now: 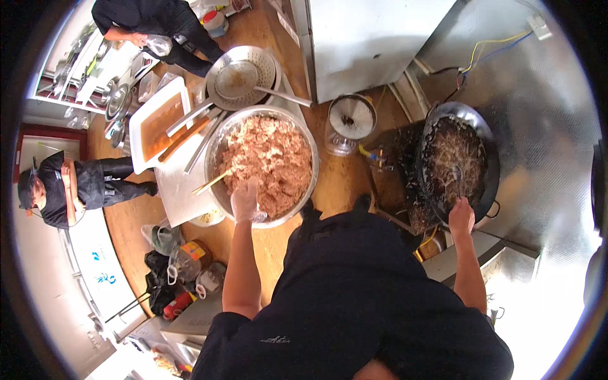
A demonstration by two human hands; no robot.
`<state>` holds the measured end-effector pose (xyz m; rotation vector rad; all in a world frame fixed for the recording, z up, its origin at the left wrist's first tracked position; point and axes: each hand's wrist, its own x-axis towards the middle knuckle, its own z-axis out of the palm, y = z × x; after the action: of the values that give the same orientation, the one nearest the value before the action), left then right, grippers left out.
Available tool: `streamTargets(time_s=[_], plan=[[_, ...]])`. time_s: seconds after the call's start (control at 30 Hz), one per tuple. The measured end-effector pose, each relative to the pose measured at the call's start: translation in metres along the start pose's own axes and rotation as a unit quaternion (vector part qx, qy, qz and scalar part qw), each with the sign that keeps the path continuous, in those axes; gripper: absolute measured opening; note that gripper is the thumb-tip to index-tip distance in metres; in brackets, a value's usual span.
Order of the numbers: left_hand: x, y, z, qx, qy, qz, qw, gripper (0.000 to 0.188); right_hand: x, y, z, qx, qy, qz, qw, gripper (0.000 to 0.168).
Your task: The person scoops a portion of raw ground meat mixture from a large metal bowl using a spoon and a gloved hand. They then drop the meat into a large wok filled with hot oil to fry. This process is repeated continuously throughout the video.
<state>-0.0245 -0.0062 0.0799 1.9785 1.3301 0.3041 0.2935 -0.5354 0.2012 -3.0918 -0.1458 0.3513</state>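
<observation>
My left hand (244, 199), in a clear plastic glove, is at the near left part of a large metal bowl (314, 185). It touches the pinkish minced meat (270, 161) heaped there; whether its fingers close on any cannot be made out. Wooden chopsticks (209, 184) lean out over the rim beside that hand. Far to the right, my bare right hand (461, 217) grips the handle of a metal spoon (457, 176). Its bowl end dips into bubbling oil (453, 152) in a black wok (491, 166). Pieces in the oil are too blurred to tell.
A metal strainer and pans (237, 78) with long handles stand behind the bowl. To their left is a white tray (137, 142) of brownish liquid. A round strainer (351, 116) sits between bowl and wok. Two people (156, 28) (71, 190) stand beyond. Bottles and bags (190, 261) crowd the left floor.
</observation>
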Motion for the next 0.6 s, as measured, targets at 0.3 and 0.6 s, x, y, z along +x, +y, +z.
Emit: streamTargets(time_s=[0.3, 0.6], plan=[[0.0, 0.024, -0.018, 0.023, -0.015, 0.014, 1.0, 0.049, 0.09, -0.23, -0.037, 0.343, -0.025, -0.156, 0.926, 0.029], [-0.022, 0.027, 0.018, 0.242, -0.02, 0.147, 0.959, 0.093, -0.005, -0.312, -0.039, 0.515, -0.145, -0.199, 0.821, 0.024]])
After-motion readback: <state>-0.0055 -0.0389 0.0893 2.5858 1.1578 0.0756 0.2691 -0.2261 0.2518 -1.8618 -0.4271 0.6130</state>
